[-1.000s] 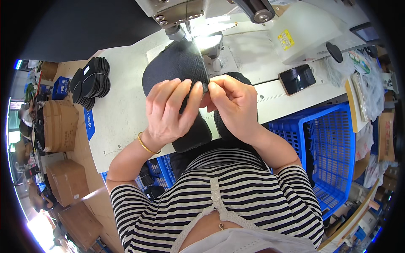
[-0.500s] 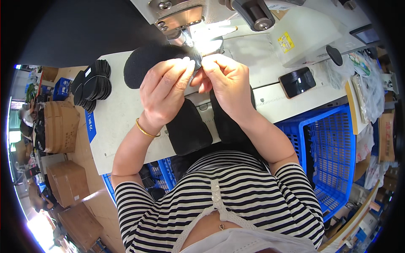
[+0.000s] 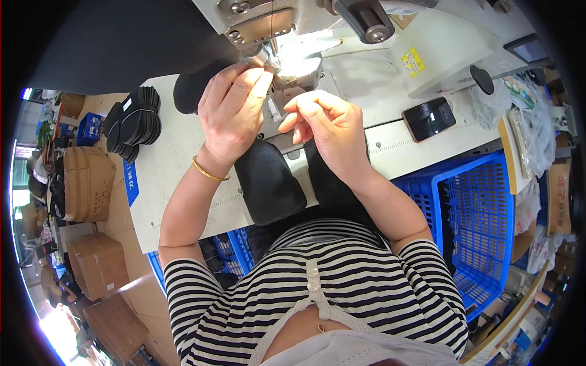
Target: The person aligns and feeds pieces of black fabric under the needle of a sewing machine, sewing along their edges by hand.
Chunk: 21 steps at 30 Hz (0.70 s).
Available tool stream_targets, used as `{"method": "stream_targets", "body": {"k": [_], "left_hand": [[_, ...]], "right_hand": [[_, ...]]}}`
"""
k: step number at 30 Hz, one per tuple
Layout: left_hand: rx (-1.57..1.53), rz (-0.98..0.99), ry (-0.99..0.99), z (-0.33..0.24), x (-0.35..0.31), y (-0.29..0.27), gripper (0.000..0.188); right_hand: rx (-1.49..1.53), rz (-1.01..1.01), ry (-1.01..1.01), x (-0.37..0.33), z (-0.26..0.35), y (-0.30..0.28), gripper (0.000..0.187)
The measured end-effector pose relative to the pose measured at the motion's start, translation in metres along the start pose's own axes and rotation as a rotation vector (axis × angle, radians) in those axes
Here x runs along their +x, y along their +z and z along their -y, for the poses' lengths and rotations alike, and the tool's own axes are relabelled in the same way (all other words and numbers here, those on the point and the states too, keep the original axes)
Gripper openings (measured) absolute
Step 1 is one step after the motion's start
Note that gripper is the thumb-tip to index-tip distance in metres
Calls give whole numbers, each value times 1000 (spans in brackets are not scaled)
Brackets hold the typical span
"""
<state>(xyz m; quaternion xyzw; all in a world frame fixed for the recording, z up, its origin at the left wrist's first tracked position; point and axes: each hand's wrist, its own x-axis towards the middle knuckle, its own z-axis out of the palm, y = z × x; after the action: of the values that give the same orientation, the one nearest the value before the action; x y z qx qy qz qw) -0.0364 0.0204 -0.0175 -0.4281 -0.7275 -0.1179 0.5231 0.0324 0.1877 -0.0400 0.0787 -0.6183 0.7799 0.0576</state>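
Left hand (image 3: pixel 232 113) is sitting over the black fabric piece (image 3: pixel 190 93) at the sewing machine (image 3: pixel 259 25), fingers bunched, thumb and index tips just beside the bright needle area (image 3: pixel 274 52). Can't tell if those tips are gripping the edge or only pressing it; knuckles are hiding the contact. Right hand (image 3: pixel 329 125) is hanging in front of the needle area, fingers loosely curled, nothing visible between them, well apart from the piece. Step in hand looks like guiding the edge by the needle, my read. To do it well: left fingers should be steering flat and light, letting the machine pull, not stretching the stretchy-looking cloth; tips should be staying clear of the needle line; the curve should be turned in small, even amounts so the edge isn't puckering. Right hand is free to be smoothing the near side, if it's needed. Position: the piece is lying left of and beyond the left fingers, its rounded end showing past the knuckles, the rest running out of sight behind the hand toward the needle. Two more black pieces, left one (image 3: pixel 271 183) and right one (image 3: pixel 329 183), are lying nearer the body, below the hands.
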Motion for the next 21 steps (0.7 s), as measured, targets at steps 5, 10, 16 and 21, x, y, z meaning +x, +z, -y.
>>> {"method": "stream_targets", "body": {"k": [5, 10, 16, 21], "left_hand": [[3, 8, -23, 1, -1, 1, 32], [-5, 57, -58, -3, 2, -2, 32], [3, 153, -99, -5, -8, -10, 40], [144, 263, 54, 44, -37, -30, 46]], "right_hand": [[13, 18, 40, -6, 3, 4, 21], [10, 40, 55, -9, 0, 7, 20], [29, 80, 103, -11, -2, 10, 18], [7, 19, 20, -9, -5, 15, 19]]}}
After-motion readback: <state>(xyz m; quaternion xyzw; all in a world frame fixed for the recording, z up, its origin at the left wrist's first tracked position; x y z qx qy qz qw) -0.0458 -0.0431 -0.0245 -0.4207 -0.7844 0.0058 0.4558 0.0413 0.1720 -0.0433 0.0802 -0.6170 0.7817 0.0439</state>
